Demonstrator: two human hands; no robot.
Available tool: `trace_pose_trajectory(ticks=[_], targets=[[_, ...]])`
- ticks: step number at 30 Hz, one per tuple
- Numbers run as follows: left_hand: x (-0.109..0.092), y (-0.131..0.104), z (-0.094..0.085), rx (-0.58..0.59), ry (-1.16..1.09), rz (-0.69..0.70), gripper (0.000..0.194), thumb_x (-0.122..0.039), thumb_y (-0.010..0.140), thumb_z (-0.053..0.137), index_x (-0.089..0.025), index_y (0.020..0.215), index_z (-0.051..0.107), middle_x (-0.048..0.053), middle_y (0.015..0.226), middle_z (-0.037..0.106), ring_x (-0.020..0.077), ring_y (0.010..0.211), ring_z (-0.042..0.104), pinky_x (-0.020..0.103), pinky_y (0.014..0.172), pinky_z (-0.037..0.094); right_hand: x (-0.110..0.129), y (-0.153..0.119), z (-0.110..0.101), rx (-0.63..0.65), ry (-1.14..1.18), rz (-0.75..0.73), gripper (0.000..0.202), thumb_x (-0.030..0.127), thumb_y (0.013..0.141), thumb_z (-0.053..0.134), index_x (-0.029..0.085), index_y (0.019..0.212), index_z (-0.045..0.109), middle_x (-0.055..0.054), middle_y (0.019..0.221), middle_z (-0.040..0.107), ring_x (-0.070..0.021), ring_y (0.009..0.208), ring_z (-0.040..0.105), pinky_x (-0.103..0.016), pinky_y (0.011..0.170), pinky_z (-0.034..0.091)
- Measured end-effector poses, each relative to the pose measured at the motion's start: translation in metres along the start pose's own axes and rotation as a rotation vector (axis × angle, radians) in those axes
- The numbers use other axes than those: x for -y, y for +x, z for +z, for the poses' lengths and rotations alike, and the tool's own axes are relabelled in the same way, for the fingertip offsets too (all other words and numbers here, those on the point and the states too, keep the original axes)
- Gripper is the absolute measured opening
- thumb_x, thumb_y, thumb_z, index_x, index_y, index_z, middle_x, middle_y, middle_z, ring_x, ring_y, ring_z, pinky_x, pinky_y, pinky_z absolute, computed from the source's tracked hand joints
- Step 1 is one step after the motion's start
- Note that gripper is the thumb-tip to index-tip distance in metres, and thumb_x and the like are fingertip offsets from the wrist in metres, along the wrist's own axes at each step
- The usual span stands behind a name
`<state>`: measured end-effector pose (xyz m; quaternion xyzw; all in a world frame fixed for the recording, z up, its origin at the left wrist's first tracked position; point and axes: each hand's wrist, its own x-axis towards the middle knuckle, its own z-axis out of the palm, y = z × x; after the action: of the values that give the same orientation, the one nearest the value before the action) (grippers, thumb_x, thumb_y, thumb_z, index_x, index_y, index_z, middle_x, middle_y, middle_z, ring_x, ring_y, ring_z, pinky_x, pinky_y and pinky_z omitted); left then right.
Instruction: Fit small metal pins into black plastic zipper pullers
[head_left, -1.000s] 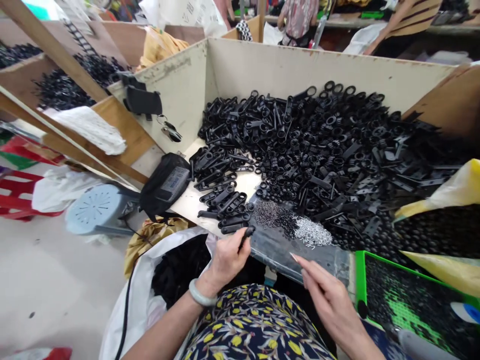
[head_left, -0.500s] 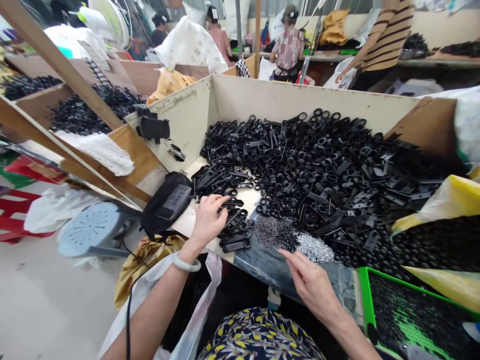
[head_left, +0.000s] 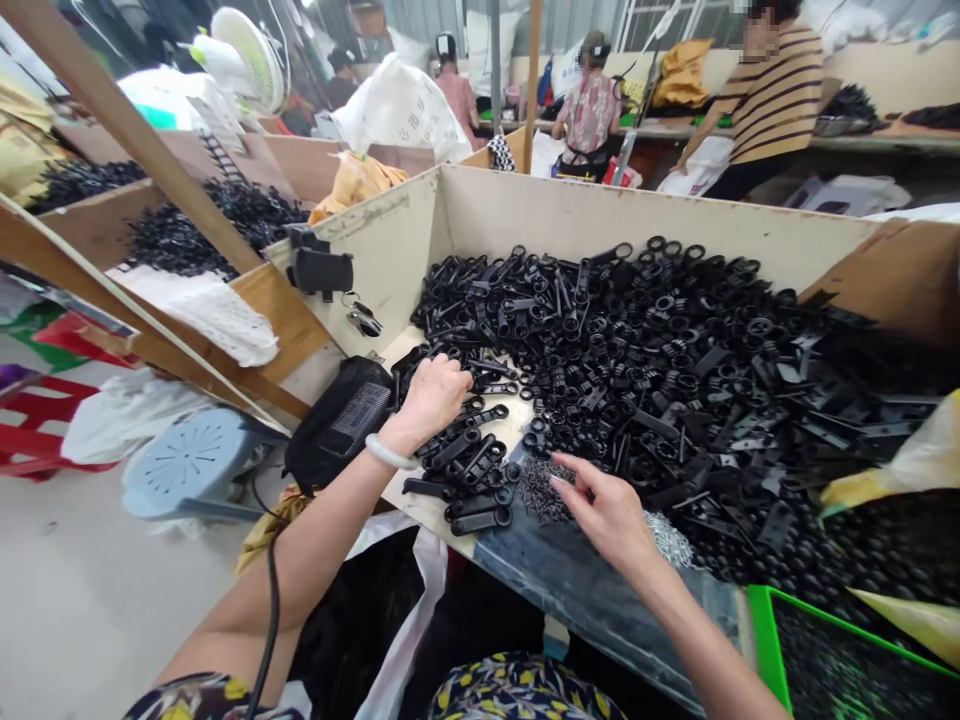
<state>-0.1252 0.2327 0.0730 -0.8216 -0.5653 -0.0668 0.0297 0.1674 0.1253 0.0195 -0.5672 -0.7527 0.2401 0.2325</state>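
My left hand (head_left: 437,395), with a pale bangle (head_left: 390,453) at the wrist, is closed with its fingers curled down over black plastic parts at the left of the work surface; its fingertips are hidden. Just below it lie several long black plastic parts with ring ends (head_left: 480,515), loosely lined up. My right hand (head_left: 609,515) hovers over a small heap of dark screws (head_left: 541,490), thumb and forefinger apart. Partly behind that wrist shows a heap of silver screws or pins (head_left: 670,540). Small black rings (head_left: 534,437) lie just beyond the dark screws.
A large mound of black plastic parts (head_left: 660,340) fills the walled bin (head_left: 645,200). At the left are a black pouch (head_left: 337,425), keys (head_left: 364,318) and a blue-grey stool (head_left: 191,460). A green tray (head_left: 769,640) stands at lower right. Other people work in the background.
My left hand has moved up and its fingers have curled. My right hand, which pinched a small shiny thing, has parted its fingers and moved over the dark screws.
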Motion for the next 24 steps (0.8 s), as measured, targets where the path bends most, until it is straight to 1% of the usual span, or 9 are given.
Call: trace_pose_trajectory(ticks=[3, 6, 8, 10, 12, 14, 20, 22, 24], targets=[[0.001, -0.029, 0.002, 0.037, 0.085, -0.009, 0.024, -0.020, 0.097, 0.052, -0.019, 0.091, 0.075, 0.012, 0.093, 0.069, 0.0292, 0.097, 0.055, 0.041, 0.080, 0.037, 0.017, 0.055, 0.006, 0.075, -0.130, -0.068, 0.039, 0.037, 0.102, 0.055, 0.028, 0.139, 0.063, 0.002, 0.077, 0.072, -0.0168, 0.071, 0.069, -0.026, 0.068, 0.047], [0.001, -0.053, 0.013, 0.066, 0.082, -0.041, 0.017, -0.027, 0.096, 0.060, -0.019, 0.092, 0.074, 0.012, 0.093, 0.068, 0.0298, 0.098, 0.055, 0.041, 0.080, 0.036, 0.032, 0.107, 0.022, 0.193, -0.352, -0.163, 0.049, 0.033, 0.099, 0.059, 0.032, 0.147, 0.054, -0.002, 0.095, 0.078, -0.0232, 0.091, 0.073, -0.031, 0.078, 0.049], [0.002, -0.062, 0.021, 0.063, 0.062, -0.066, 0.018, -0.031, 0.096, 0.062, -0.020, 0.091, 0.074, 0.011, 0.092, 0.068, 0.0300, 0.098, 0.056, 0.041, 0.079, 0.035, 0.039, 0.131, 0.035, 0.263, -0.414, -0.217, 0.048, 0.030, 0.096, 0.062, 0.032, 0.144, 0.057, -0.005, 0.110, 0.078, -0.0243, 0.100, 0.073, -0.032, 0.082, 0.050], [0.004, -0.068, 0.029, 0.041, 0.051, -0.105, 0.018, -0.032, 0.096, 0.062, -0.020, 0.091, 0.074, 0.011, 0.092, 0.068, 0.0300, 0.097, 0.056, 0.041, 0.079, 0.035, 0.041, 0.143, 0.045, 0.295, -0.425, -0.239, 0.040, 0.028, 0.095, 0.063, 0.032, 0.135, 0.065, -0.005, 0.114, 0.078, -0.0238, 0.102, 0.072, -0.032, 0.084, 0.049], [0.007, -0.071, 0.035, 0.015, 0.042, -0.158, 0.019, -0.032, 0.097, 0.061, -0.020, 0.090, 0.074, 0.010, 0.091, 0.068, 0.0298, 0.096, 0.056, 0.041, 0.079, 0.035, 0.039, 0.147, 0.048, 0.297, -0.426, -0.235, 0.032, 0.028, 0.097, 0.061, 0.031, 0.127, 0.070, -0.005, 0.111, 0.078, -0.0233, 0.102, 0.072, -0.031, 0.085, 0.049], [0.009, -0.074, 0.040, -0.003, 0.022, -0.201, 0.021, -0.032, 0.097, 0.060, -0.021, 0.088, 0.074, 0.010, 0.090, 0.068, 0.0294, 0.094, 0.056, 0.042, 0.078, 0.035, 0.033, 0.148, 0.045, 0.286, -0.429, -0.219, 0.031, 0.032, 0.100, 0.057, 0.030, 0.127, 0.070, -0.005, 0.107, 0.078, -0.0227, 0.100, 0.072, -0.030, 0.083, 0.048], [0.011, -0.076, 0.046, -0.057, -0.084, -0.268, 0.022, -0.031, 0.097, 0.059, -0.023, 0.084, 0.074, 0.007, 0.087, 0.070, 0.0275, 0.092, 0.058, 0.041, 0.078, 0.034, 0.014, 0.138, 0.014, 0.211, -0.181, -0.127, 0.034, 0.042, 0.099, 0.060, 0.031, 0.130, 0.071, 0.001, 0.082, 0.076, -0.0179, 0.079, 0.069, -0.026, 0.070, 0.044], [0.013, -0.075, 0.047, -0.066, -0.113, -0.288, 0.021, -0.031, 0.096, 0.060, -0.023, 0.084, 0.075, 0.007, 0.086, 0.071, 0.0269, 0.091, 0.059, 0.041, 0.077, 0.034, 0.016, 0.127, 0.007, 0.203, -0.116, -0.143, 0.034, 0.042, 0.098, 0.061, 0.031, 0.128, 0.072, 0.002, 0.083, 0.075, -0.0171, 0.076, 0.069, -0.026, 0.069, 0.044], [0.015, -0.073, 0.048, -0.068, -0.138, -0.306, 0.020, -0.031, 0.096, 0.061, -0.024, 0.085, 0.075, 0.006, 0.086, 0.072, 0.0261, 0.090, 0.060, 0.040, 0.078, 0.034, 0.024, 0.111, 0.005, 0.243, -0.073, -0.212, 0.031, 0.039, 0.099, 0.062, 0.031, 0.127, 0.072, 0.001, 0.095, 0.078, -0.0167, 0.079, 0.070, -0.026, 0.072, 0.047]])
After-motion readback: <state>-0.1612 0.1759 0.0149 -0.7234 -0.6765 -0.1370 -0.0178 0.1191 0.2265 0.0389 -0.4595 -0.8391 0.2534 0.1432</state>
